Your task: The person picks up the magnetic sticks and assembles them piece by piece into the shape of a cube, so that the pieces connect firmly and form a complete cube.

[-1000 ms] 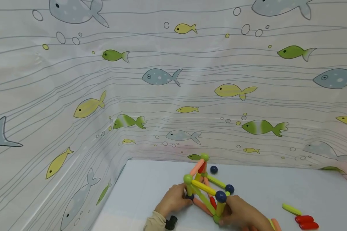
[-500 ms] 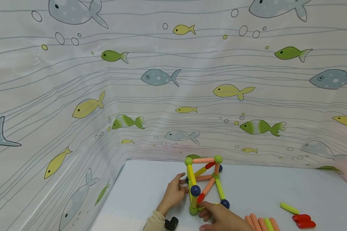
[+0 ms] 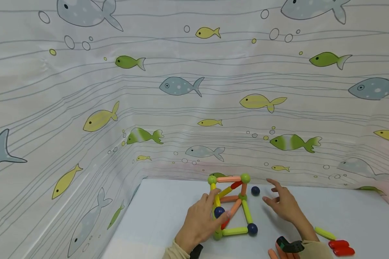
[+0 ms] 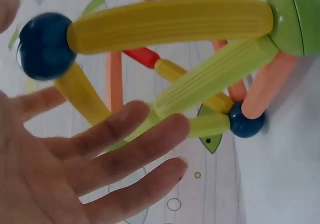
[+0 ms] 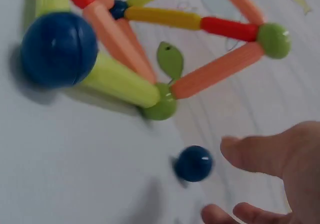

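A frame of magnetic rods and balls stands on the white table, with a yellow-green rod point(image 3: 235, 231) and a dark blue corner ball point(image 3: 252, 229) at its front right. My left hand point(image 3: 198, 220) lies along the frame's left side, fingers spread and fairly straight. In the left wrist view its fingers pass close to the yellow rod point(image 4: 170, 24) and green rod point(image 4: 215, 77); I cannot tell whether they touch. To the right of the frame, my right hand point(image 3: 286, 205) reaches out with parted fingers, holding nothing. A loose dark blue ball point(image 5: 195, 163) sits just beyond its fingertips.
Several orange rods point(image 3: 280, 250) lie partly hidden under the right forearm. A loose green rod point(image 3: 325, 233) and two red pieces point(image 3: 341, 248) lie at the right. Behind the table hangs a fish-patterned sheet point(image 3: 181, 115).
My right hand has left the frame's lower front and moved right and back toward the loose blue ball. The left hand has shifted forward over the frame's left side. The frame turned earlier.
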Action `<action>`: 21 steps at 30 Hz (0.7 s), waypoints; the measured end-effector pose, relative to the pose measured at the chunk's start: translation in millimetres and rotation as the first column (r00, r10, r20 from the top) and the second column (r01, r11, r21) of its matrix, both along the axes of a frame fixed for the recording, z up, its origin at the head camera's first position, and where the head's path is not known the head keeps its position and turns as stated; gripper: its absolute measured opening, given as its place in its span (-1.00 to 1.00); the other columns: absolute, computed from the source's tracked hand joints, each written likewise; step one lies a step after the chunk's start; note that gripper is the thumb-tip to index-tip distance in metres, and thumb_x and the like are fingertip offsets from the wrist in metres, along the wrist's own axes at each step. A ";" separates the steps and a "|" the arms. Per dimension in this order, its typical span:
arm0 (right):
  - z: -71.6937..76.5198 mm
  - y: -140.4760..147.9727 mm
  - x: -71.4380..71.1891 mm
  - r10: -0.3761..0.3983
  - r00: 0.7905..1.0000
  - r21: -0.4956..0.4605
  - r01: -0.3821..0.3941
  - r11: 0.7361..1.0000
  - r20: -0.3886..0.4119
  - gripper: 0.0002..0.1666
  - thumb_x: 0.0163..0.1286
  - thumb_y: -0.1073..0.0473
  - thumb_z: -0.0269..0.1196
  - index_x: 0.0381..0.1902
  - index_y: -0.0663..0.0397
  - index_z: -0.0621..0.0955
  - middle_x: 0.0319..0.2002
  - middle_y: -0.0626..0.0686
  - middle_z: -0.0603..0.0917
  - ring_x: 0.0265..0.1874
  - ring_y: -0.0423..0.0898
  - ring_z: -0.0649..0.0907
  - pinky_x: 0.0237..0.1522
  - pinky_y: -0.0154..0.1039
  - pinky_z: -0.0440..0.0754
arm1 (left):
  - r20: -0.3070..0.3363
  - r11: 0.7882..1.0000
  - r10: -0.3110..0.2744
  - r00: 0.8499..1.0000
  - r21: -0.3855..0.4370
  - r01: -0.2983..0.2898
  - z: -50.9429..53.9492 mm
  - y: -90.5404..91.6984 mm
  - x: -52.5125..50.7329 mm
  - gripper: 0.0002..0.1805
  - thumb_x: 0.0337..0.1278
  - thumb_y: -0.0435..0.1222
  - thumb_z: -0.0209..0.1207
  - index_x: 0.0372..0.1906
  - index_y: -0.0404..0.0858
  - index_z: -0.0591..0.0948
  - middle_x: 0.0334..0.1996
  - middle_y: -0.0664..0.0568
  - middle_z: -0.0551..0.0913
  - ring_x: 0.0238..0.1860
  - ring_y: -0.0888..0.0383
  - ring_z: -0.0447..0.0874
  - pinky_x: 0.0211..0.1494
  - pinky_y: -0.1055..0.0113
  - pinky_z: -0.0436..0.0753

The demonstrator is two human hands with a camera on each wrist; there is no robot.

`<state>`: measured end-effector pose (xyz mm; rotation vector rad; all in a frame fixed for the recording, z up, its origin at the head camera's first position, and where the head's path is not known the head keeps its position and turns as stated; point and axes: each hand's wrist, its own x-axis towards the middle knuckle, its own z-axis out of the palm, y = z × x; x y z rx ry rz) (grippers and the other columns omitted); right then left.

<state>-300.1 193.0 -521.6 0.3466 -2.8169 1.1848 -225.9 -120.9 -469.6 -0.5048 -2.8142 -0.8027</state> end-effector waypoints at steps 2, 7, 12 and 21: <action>-12.1 -0.2 -11.2 0.053 0.999 0.017 -0.054 0.998 0.004 -0.13 0.44 0.14 0.43 0.58 0.10 0.30 0.21 0.57 0.53 -0.14 0.10 0.74 -0.24 -0.07 0.74 | 0.024 0.997 -0.034 0.999 -0.069 0.036 2.1 2.3 1.7 -0.22 0.45 0.38 0.01 0.50 -0.02 0.41 -0.08 0.03 0.69 -0.32 0.24 0.63 -0.24 0.32 0.67; -32.2 -9.2 -27.1 0.084 0.996 0.063 -0.084 0.994 -0.004 -0.34 0.41 0.25 0.41 0.43 0.11 0.52 0.13 0.46 0.59 -0.23 -0.01 0.63 -0.25 -0.12 0.63 | 0.062 0.994 -0.090 0.994 -0.060 0.094 3.8 2.0 1.3 -0.41 0.48 0.14 0.22 0.43 -0.02 0.52 0.16 0.04 0.75 0.00 0.18 0.77 0.00 0.20 0.77; -32.5 -12.7 -25.9 0.026 1.000 0.066 -0.026 0.997 -0.005 -0.32 0.39 0.36 0.33 0.47 0.12 0.51 0.22 0.49 0.60 -0.15 0.14 0.74 -0.15 0.07 0.74 | 0.089 0.989 -0.149 0.985 -0.013 0.151 7.6 -2.4 0.5 -0.60 0.43 0.09 0.30 0.18 0.01 0.64 -0.11 0.21 0.78 -0.27 0.40 0.65 -0.19 0.45 0.64; -16.3 -10.8 -17.2 0.050 0.995 0.009 -0.051 0.999 0.088 -0.22 0.49 0.19 0.35 0.57 0.15 0.34 0.31 0.58 0.53 -0.04 0.24 0.80 -0.11 0.08 0.79 | 0.116 0.975 -0.206 0.972 -0.056 0.213 10.6 -8.0 -2.8 -0.69 0.33 -0.04 0.43 0.06 0.02 0.64 -0.24 0.25 0.79 -0.33 0.38 0.66 -0.18 0.52 0.63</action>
